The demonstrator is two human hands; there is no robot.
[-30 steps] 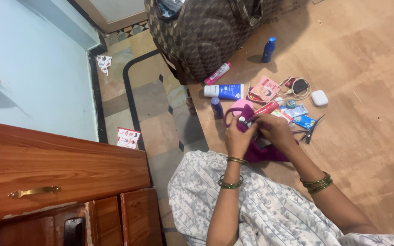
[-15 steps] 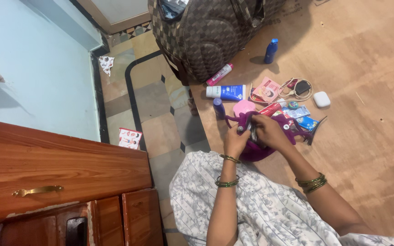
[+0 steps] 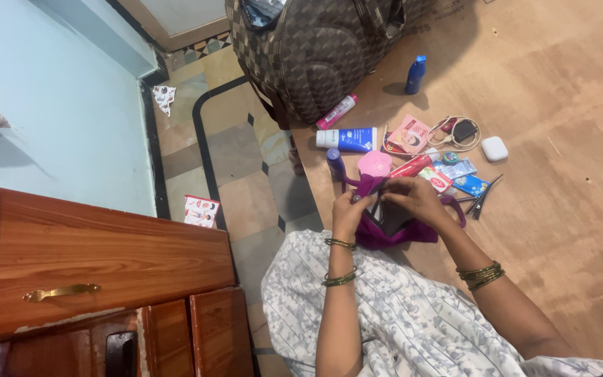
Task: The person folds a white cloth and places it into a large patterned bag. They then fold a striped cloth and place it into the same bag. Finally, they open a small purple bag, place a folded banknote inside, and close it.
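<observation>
Surface: a wooden board (image 3: 560, 209) fills the right of the frame.
Bag: a brown checked travel bag (image 3: 308, 49) is seen at top centre.
Pouch: a purple fabric pouch (image 3: 389, 227) is held open at centre.
Left hand (image 3: 349, 209): fingers are closed on the pouch's rim.
Right hand (image 3: 417, 199): fingers are pinched on the opposite rim.
Tube: a white and blue tube (image 3: 347, 138) lies above the pouch.

Both forearms reach forward and converge, wrists close together. The left hand (image 3: 349, 211) is curled, fingers pinched shut at the tips, thumb side up. The right hand (image 3: 417, 197) bends inward at the wrist, fingers closed in a grip (knuckles toward the camera). Fingertips of both hands nearly meet.
</observation>
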